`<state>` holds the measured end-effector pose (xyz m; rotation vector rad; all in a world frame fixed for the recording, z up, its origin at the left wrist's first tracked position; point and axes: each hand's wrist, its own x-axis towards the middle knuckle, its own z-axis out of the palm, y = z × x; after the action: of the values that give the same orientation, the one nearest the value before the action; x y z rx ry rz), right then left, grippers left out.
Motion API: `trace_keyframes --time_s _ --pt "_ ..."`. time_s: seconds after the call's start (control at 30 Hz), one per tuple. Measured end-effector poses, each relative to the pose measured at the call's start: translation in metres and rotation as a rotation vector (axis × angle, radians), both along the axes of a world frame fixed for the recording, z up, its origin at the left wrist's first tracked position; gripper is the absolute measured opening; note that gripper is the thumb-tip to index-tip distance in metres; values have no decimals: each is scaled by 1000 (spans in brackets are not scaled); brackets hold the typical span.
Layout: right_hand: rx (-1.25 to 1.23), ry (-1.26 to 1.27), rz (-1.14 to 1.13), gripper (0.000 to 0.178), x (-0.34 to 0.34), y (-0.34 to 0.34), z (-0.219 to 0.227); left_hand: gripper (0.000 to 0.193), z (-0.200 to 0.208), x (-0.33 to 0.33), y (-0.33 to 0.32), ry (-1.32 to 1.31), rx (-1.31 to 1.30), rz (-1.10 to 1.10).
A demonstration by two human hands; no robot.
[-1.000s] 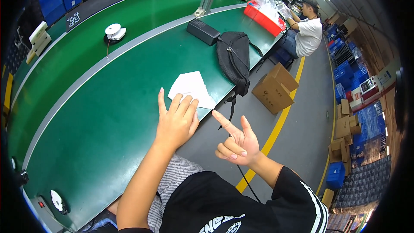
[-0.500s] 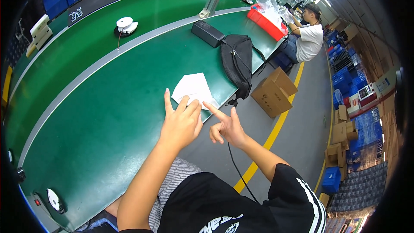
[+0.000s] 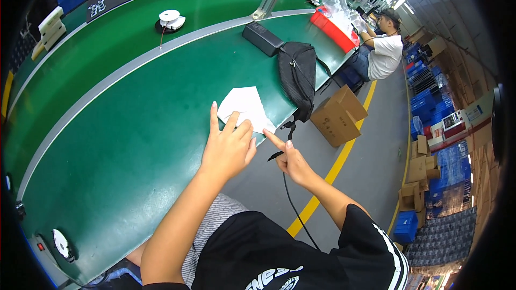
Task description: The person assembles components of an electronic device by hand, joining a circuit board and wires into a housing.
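A white, lightly creased sheet (image 3: 244, 102), paper or thin cloth, lies flat on the green workbench near its right edge. My left hand (image 3: 226, 145) rests with spread fingers on the sheet's near side, its index finger lying beside the sheet's left corner. At the sheet's near right corner, my right hand (image 3: 295, 164) touches it with a stretched index finger. Its thumb stands up and the other fingers are curled, with nothing visible in them. A black bag (image 3: 297, 75) lies just beyond the sheet, its strap hanging over the bench edge.
A black box (image 3: 262, 39) and a red bin (image 3: 334, 31) stand farther along the bench. On the floor to the right is an open carton (image 3: 338, 115). A seated person (image 3: 384, 48) works past the bin. A dark cable (image 3: 293, 204) hangs beside my right arm.
My right index finger has slid right and toward me along the sheet's near edge. That corner now lies more spread out. My left hand stays on the sheet, and the view has shifted slightly.
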<state>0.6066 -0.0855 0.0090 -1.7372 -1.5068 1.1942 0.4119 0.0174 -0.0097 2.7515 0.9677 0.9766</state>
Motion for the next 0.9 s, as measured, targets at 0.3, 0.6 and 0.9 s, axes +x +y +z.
trace_keyframes --time_s 0.3,0.6,0.9 --pt "450 -728 178 54 13 -10 24 26 -2 2 0 32 12 -16" --pt "512 -1642 527 83 -16 26 2 26 -7 -4 -1 -13 14 -21" --pt "681 -2172 1009 66 -12 21 22 25 -5 -3 0 2 41 -7"
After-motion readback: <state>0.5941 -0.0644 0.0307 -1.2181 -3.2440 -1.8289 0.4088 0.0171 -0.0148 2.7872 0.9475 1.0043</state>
